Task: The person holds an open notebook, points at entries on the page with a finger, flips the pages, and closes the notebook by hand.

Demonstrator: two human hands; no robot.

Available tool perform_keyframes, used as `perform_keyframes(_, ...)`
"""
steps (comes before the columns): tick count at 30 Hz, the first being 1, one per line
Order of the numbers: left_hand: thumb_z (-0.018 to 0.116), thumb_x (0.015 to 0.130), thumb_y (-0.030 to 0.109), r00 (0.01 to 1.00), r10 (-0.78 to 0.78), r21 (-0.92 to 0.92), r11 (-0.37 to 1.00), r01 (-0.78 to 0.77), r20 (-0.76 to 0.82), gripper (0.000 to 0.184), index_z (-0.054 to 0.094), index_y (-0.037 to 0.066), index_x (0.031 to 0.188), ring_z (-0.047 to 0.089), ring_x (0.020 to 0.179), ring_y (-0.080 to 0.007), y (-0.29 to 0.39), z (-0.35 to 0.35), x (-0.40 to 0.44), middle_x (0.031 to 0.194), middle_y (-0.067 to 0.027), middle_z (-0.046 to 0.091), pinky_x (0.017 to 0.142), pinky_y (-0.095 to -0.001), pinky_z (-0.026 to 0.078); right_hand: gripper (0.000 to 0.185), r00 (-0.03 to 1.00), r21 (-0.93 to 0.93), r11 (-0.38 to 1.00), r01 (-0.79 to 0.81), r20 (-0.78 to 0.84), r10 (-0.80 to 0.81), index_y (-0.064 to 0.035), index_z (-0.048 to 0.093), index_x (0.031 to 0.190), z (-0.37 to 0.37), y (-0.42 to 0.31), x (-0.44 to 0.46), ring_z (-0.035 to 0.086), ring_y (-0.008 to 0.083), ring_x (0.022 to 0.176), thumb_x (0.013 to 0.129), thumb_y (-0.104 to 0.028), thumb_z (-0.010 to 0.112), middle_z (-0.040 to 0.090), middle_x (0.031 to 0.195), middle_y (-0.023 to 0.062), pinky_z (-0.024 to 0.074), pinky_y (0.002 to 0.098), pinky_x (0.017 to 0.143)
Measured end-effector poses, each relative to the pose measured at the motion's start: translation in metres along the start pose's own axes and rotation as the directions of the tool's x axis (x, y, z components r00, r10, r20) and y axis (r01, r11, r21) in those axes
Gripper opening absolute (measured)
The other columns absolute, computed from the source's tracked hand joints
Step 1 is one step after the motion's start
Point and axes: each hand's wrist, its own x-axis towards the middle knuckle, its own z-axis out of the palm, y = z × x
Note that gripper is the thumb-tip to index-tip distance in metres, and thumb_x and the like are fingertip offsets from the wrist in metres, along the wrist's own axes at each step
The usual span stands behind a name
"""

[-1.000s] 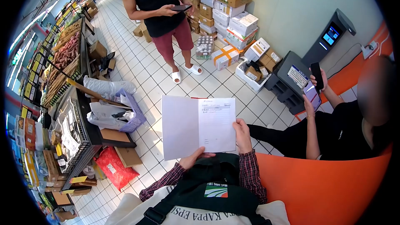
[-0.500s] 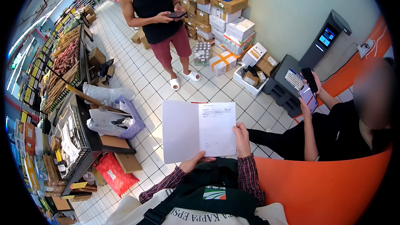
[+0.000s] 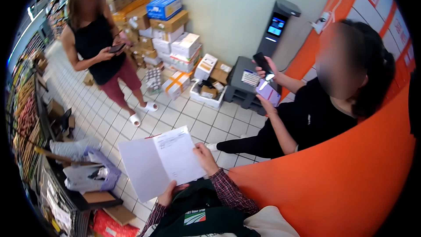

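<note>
An open booklet (image 3: 144,164) with white pages is held out in front of my chest. Its right page carries lines of small writing near the top, too small to read. My right hand (image 3: 205,158) grips the right edge, thumb on the page. At the bottom edge near the fold, my left hand (image 3: 170,192) holds it with the thumb on top and the fingers partly hidden beneath. Both sleeves are dark plaid, and a dark green apron (image 3: 184,206) with a striped logo covers my front.
A person in a black tank top (image 3: 94,52) stands ahead left with a phone. Another in black (image 3: 302,114) holds two phones at right, beside an orange surface (image 3: 324,175). Stacked cartons (image 3: 169,39), a scanner kiosk (image 3: 276,26) and a purple basket (image 3: 109,175) stand around.
My view has swung to the right, so the booklet and both hands appear farther left and tilted. The seated-side person's upper body now shows more fully. My grip on the booklet stays the same.
</note>
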Motion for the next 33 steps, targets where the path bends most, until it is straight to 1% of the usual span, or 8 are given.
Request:
perform_keyframes(12, 0.043, 0.097, 0.021, 1.0, 0.001, 0.006, 1.0, -0.001, -0.009, 0.039, 0.044, -0.011, 0.117, 0.064, 0.093, -0.0284, 0.006, 0.005, 0.004, 0.101, -0.0272, 0.064, 0.089, -0.0345, 0.049, 0.024, 0.998, -0.058, 0.997, -0.047, -0.045, 0.045, 0.0003, 0.054, 0.099, -0.002, -0.008, 0.002, 0.054, 0.0113, 0.075, 0.091, -0.022, 0.051, 0.059, 0.08, 0.0055, 0.043, 0.0259, 0.068)
perform_keyframes(21, 0.044, 0.096, 0.02, 1.0, 0.011, -0.007, 1.0, -0.011, -0.016, 0.039, 0.041, -0.011, 0.121, 0.064, 0.095, -0.0307, 0.002, 0.003, 0.004, 0.1, -0.0272, 0.063, 0.089, -0.0362, 0.05, 0.022, 0.998, -0.048, 0.997, -0.059, -0.033, 0.058, 0.001, 0.053, 0.101, -0.001, -0.015, -0.001, 0.05, 0.0074, 0.078, 0.092, -0.019, 0.05, 0.054, 0.082, 0.0009, 0.0411, 0.0223, 0.07)
perform_keyframes(23, 0.044, 0.096, 0.02, 1.0, 0.014, -0.021, 1.0, -0.014, -0.006, 0.038, 0.043, -0.01, 0.12, 0.064, 0.095, -0.0306, 0.004, 0.004, 0.005, 0.1, -0.0257, 0.063, 0.088, -0.0362, 0.05, 0.039, 0.999, -0.111, 0.993, 0.029, 0.018, -0.027, -0.001, 0.049, 0.123, -0.009, -0.022, 0.003, 0.056, 0.0125, 0.077, 0.091, -0.022, 0.054, 0.061, 0.085, 0.0061, 0.045, 0.0275, 0.072)
perform_keyframes(26, 0.045, 0.096, 0.021, 0.998, -0.004, -0.067, 0.998, 0.0, -0.063, 0.037, 0.047, -0.01, 0.117, 0.064, 0.095, -0.0297, 0.011, 0.017, 0.001, 0.101, -0.0243, 0.064, 0.089, -0.0371, 0.05, 0.078, 0.935, -0.456, 0.858, 0.237, -0.132, -0.328, -0.0092, 0.003, 0.149, -0.072, -0.056, 0.029, 0.059, 0.0179, 0.08, 0.091, -0.017, 0.057, 0.061, 0.087, 0.0069, 0.0481, 0.0314, 0.073)
perform_keyframes(27, 0.045, 0.097, 0.022, 0.996, -0.074, -0.172, 0.983, 0.064, -0.053, 0.039, 0.047, -0.01, 0.117, 0.064, 0.094, -0.0285, 0.008, 0.017, 0.0, 0.103, -0.0231, 0.064, 0.09, -0.0384, 0.049, 0.073, 0.874, -0.552, 0.812, 0.19, -0.281, -0.395, -0.0085, 0.008, 0.148, -0.084, -0.105, 0.034, 0.06, 0.0215, 0.081, 0.092, -0.018, 0.054, 0.061, 0.09, 0.0096, 0.049, 0.0332, 0.074)
perform_keyframes(28, 0.046, 0.097, 0.024, 0.997, -0.079, -0.155, 0.985, 0.076, -0.012, 0.04, 0.048, -0.01, 0.117, 0.064, 0.094, -0.0272, 0.001, 0.008, 0.005, 0.104, -0.0231, 0.064, 0.091, -0.0397, 0.049, 0.074, 0.764, -0.55, 0.754, 0.358, -0.292, -0.575, -0.0089, 0.009, 0.148, -0.098, -0.134, 0.044, 0.06, 0.0211, 0.079, 0.092, -0.019, 0.056, 0.061, 0.092, 0.0108, 0.0487, 0.0332, 0.076)
perform_keyframes(29, 0.043, 0.098, 0.028, 0.996, -0.076, -0.141, 0.986, 0.083, 0.054, 0.044, 0.047, -0.01, 0.12, 0.062, 0.099, -0.0265, -0.008, 0.003, 0.011, 0.108, -0.0234, 0.062, 0.092, -0.0374, 0.048, 0.071, 0.749, -0.446, 0.779, 0.441, -0.295, -0.593, -0.0077, 0.014, 0.148, -0.112, -0.149, 0.054, 0.059, 0.0188, 0.083, 0.093, -0.022, 0.056, 0.06, 0.095, 0.0109, 0.0474, 0.0317, 0.079)
perform_keyframes(33, 0.04, 0.099, 0.029, 0.995, -0.008, -0.078, 0.997, 0.016, 0.104, 0.045, 0.045, -0.009, 0.124, 0.06, 0.105, -0.0256, 0.008, 0.005, 0.006, 0.113, -0.0241, 0.06, 0.095, -0.0344, 0.047, 0.042, 0.868, -0.275, 0.882, 0.384, -0.219, -0.446, -0.0024, 0.041, 0.135, -0.072, -0.189, 0.025, 0.057, 0.0138, 0.094, 0.098, -0.022, 0.047, 0.061, 0.099, 0.0087, 0.0444, 0.0273, 0.087)
